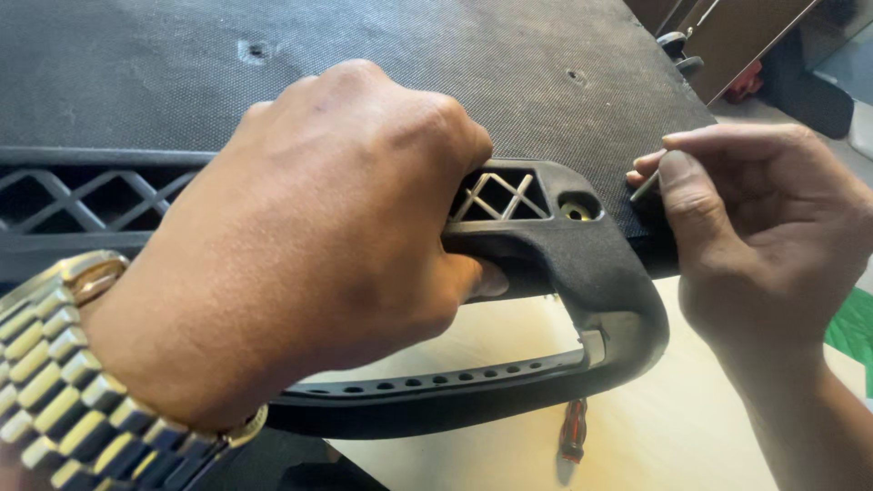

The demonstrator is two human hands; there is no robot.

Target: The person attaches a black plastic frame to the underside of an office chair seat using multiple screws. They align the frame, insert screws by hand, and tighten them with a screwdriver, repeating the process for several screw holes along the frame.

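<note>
1. Lower left of frame, nearest: left hand [309, 236] w/ gold-tone watch band [55, 364] on wrist. Grip clamped round top bar of black plastic armrest [582, 264], thumb tucked under bar, knuckles over top.
2. Centre to lower centre: armrest loop curves down and back left; row of small holes along inner lower bar. Lattice window and one screw hole [578, 208] w/ brassy insert sit just right of left knuckles.
3. Right of frame: right hand [755, 227], fingers pinched together on thin metal piece [646, 186], prob. a screw or small key; too small to tell which. Tip just beside armrest's upper right corner, near hole but not in it.
4. Below armrest, lower centre: screwdriver [573, 432] w/ red-black handle lying on pale table [691, 427], apart from both hands.
5. Upper half, farther: dark textured panel [364, 64] behind/under armrest, a few small holes in it. Second latticed black bar at left edge, partly hidden by left hand.
6. Upper right corner, farthest: brown furniture, dark caster wheels [680, 50], floor; blurred.
7. Judgement, doing step well: press armrest flat w/ left so hole stays lined up w/ panel; bring metal piece square to hole, not slanted; start by fingers, gently, to avoid cross-threading; keep left thumb clear of hole side.
</note>
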